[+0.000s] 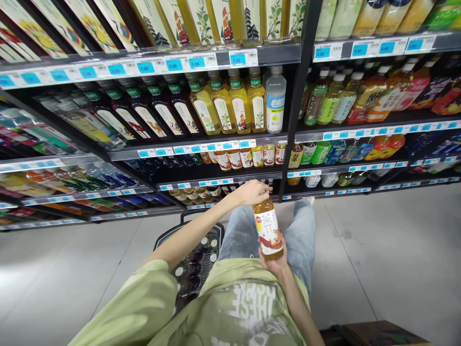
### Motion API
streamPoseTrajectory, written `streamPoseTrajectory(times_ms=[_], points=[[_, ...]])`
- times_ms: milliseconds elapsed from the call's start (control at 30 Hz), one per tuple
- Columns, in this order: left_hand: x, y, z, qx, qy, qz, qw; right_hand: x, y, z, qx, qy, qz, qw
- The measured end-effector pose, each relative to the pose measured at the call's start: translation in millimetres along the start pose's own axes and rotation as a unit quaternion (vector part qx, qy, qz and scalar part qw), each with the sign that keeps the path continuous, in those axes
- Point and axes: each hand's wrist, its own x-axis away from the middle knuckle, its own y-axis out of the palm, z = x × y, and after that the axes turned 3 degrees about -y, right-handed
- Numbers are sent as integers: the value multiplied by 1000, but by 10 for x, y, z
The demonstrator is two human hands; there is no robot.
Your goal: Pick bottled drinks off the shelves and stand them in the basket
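A bottle of amber tea (pixel 268 229) with a white label is held in front of my legs, cap end toward the shelves. My left hand (pixel 256 192) is closed over its cap, which is hidden beneath the fingers. Around the bottle's base is wrapped my right hand (pixel 276 262). Similar bottles with white labels (pixel 236 158) stand on a lower shelf ahead. Above them is a row of green-capped tea bottles (pixel 239 108), with a pale bottle with a blue label (pixel 275 101) at its right end.
A dark basket (pixel 220 233) holding several bottles is on the floor to the left of my legs. Shelves with price tags (pixel 230 181) run across the view. A brown box (pixel 382 334) lies at the bottom right. Grey floor tiles (pixel 360 240) extend on both sides.
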Motion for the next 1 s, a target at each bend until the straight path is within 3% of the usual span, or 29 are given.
streamPoseTrajectory(times_ms=[200,367,467,567,633,700,833,1000], points=[[-24,-4,-29,10,-3,8,1000,-18,47,104,-56,12,56,997],[-25,37,-110,1,-26,6,1000,-76,123,201,11,-88,176,980],[15,88,-166,-4,-35,-3,999,-111,75,228,145,-191,287,927],[64,160,-203,-2,-34,-10,999,-123,-14,257,271,-285,388,833],[76,215,-211,1,-37,-10,999,-117,-50,265,322,-327,421,782],[65,268,-207,4,-33,-8,999,-105,-61,257,343,-343,433,760],[11,338,-170,9,-20,-8,1000,-89,-49,211,336,-300,450,771],[25,301,-102,31,21,3,999,-64,-40,143,244,-225,444,832]])
